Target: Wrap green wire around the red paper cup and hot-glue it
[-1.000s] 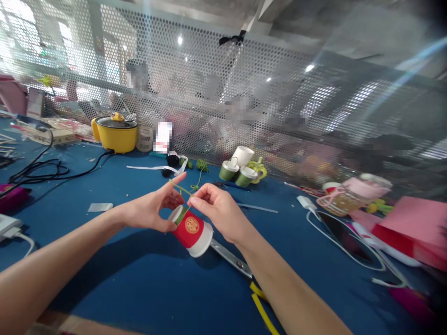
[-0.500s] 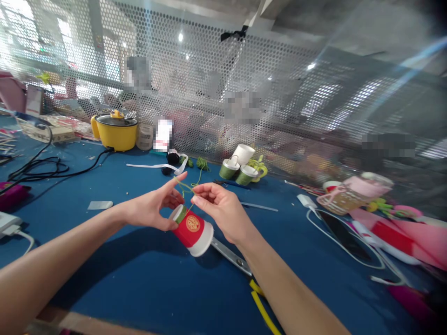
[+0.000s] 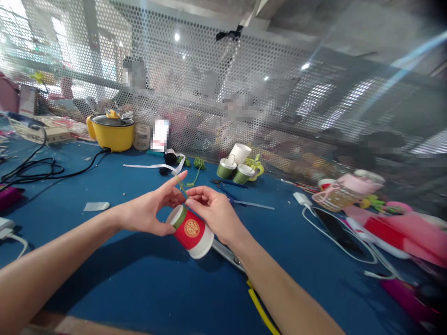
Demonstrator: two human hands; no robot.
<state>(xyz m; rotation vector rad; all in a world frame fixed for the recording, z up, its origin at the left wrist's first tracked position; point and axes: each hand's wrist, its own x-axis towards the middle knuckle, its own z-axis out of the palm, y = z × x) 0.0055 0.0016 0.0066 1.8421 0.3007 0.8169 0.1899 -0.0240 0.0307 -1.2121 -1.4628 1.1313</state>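
Observation:
A red and white paper cup point(image 3: 191, 231) with a gold emblem is tilted over the table, its mouth toward the upper left. Green yarn point(image 3: 180, 214) is wound round it near the rim. My left hand point(image 3: 148, 213) grips the cup at the rim, thumb on the near side, other fingers partly hidden behind. Its index finger points up with a strand of yarn point(image 3: 182, 186) across it. My right hand point(image 3: 214, 209) is closed, pinching that strand just above the cup. Scissors point(image 3: 227, 255) with yellow handles lie partly beneath my right forearm.
A small green yarn ball point(image 3: 199, 163) lies behind my hands. Green-wrapped cups point(image 3: 243, 174) stand right of it. Further left is a yellow electric pot point(image 3: 113, 135). At right lie a phone point(image 3: 338, 230) and white cables. A perforated metal screen point(image 3: 195, 83) closes off the back.
My right hand has moved slightly left and down, closer to the cup's rim, drawing the yarn loop narrower. The cup has turned a little in my left hand. The view has shifted slightly.

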